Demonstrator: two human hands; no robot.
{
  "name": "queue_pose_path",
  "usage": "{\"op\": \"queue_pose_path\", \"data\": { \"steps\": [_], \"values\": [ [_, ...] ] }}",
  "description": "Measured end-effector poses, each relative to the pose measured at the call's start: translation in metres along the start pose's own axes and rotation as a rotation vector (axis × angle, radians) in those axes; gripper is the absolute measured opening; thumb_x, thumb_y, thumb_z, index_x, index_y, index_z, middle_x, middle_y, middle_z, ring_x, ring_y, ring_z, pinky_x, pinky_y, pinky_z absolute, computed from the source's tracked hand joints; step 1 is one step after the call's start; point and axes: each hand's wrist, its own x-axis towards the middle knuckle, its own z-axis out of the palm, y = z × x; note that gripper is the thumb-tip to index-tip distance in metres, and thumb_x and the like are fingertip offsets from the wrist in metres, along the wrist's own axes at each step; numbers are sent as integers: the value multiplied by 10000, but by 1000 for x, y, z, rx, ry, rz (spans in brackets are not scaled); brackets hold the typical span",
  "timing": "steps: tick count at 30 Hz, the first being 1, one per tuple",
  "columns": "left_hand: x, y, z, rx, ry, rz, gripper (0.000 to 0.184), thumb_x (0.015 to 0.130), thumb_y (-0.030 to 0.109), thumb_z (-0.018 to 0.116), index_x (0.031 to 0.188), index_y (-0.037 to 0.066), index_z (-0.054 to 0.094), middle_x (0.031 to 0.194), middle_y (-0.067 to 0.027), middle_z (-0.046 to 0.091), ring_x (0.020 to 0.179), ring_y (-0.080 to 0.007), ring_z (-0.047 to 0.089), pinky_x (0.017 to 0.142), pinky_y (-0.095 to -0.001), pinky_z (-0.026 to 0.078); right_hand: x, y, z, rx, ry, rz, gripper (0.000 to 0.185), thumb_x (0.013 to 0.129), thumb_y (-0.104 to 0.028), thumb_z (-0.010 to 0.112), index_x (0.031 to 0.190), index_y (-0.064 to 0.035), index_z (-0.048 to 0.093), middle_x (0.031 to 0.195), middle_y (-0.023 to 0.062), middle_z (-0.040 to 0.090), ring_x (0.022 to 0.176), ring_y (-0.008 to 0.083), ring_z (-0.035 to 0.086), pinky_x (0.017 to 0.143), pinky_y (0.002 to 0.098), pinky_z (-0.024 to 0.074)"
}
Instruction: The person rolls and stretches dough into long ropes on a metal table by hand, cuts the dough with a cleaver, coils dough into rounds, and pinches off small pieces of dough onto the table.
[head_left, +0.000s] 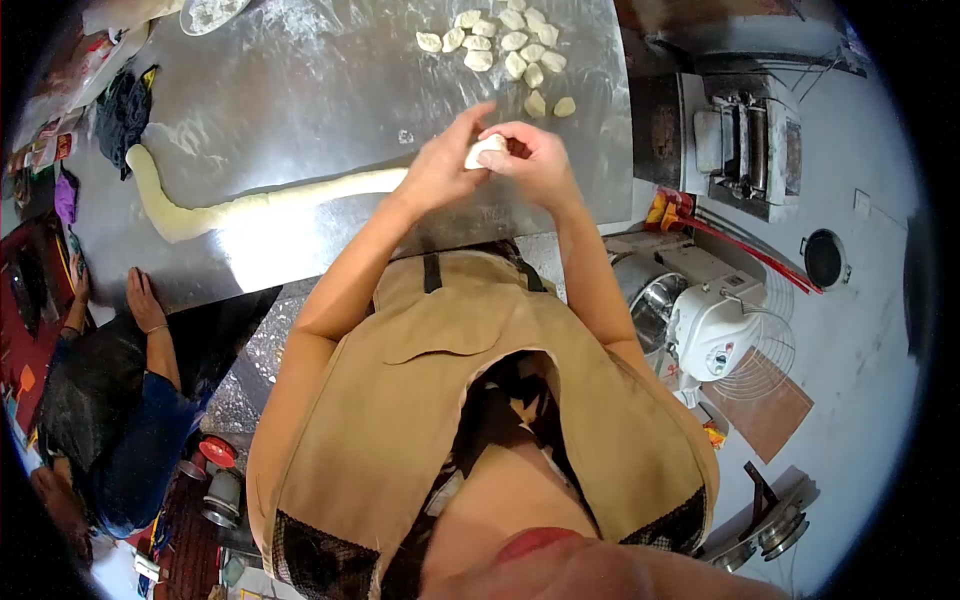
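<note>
A long pale dough rope [300, 192] lies along the front of the metal table, its left end bent upward. Its right end runs in under my left hand [440, 168], whose fingers curl around the dough with the index finger stretched away. My right hand [540, 165] pinches a whitish lump of dough [486, 152] between thumb and fingers, close against the left hand. Whether this lump is still joined to the rope is hidden by my hands. Beyond them, several small dough pieces [515, 41] lie scattered at the far right of the table.
The metal table [300, 110] ends just right of my right hand. A floury bowl [210, 12] stands at the far left, near a dark plastic bag [124, 115]. At left, another person's hand [145, 300] rests on the table edge. A white mixer [715, 330] stands right.
</note>
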Motion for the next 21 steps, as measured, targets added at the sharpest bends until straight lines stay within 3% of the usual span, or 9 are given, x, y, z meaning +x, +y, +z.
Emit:
{"op": "queue_pose_path", "data": {
  "steps": [2,3,5,8,13,15,17,19,21],
  "values": [
    [0,-7,0,147,29,-29,265,753,180,656,996,104,584,802,-183,653,800,-410,625,688,-472,500,-2,-7,7,123,84,-55,339,733,-183,793,983,-12,641,852,40,641,769,131,600,701,285,480],
    [0,-6,1,145,26,-28,265,753,180,656,996,104,584,802,-183,653,800,-410,625,688,-472,500,-1,-10,11,123,88,-54,339,733,-183,793,983,-12,641,852,40,641,769,131,600,701,285,480],
    [4,-2,5,241,14,-139,239,745,193,658,953,111,575,798,-186,654,783,-419,619,669,-487,494,0,-13,13,-605,389,-338,307,749,-265,757,837,-18,597,747,72,581,670,219,588,621,336,469],
    [10,0,7,255,1,-111,230,735,195,660,930,110,572,779,-181,653,758,-421,618,654,-498,489,6,-3,17,-817,417,-510,304,772,-300,696,722,-48,534,689,106,526,623,315,553,571,391,459],
    [-4,12,14,234,53,-122,238,719,215,685,902,111,572,714,-161,639,727,-420,615,653,-505,487,43,48,8,-902,523,-513,270,768,-270,665,669,-66,519,688,109,552,607,335,558,550,425,463],
    [-29,48,16,127,-291,116,283,720,131,710,985,99,616,803,-128,651,806,-352,638,727,-401,505,73,63,-9,-1313,613,-620,346,749,-364,694,672,-63,542,755,120,618,653,340,593,605,422,501],
    [-24,53,6,76,-82,10,416,709,112,716,1101,94,579,928,-127,635,916,-332,617,801,-390,489,70,53,-9,-1001,607,-92,384,753,-412,719,765,-43,614,842,135,659,754,330,631,674,383,516],
    [-21,28,-7,59,136,-124,789,692,40,703,1401,70,358,1246,-142,500,1194,-316,484,993,-372,407,38,28,-8,-876,485,-65,374,751,-374,747,852,-32,635,865,122,665,795,296,638,704,359,513],
    [-17,-8,-7,27,119,-143,907,691,23,699,1470,93,240,1265,-153,455,1225,-338,438,1025,-374,380,19,11,0,-782,350,-62,386,750,-335,774,939,-20,656,888,109,671,836,262,645,733,334,510]
  ]
}}
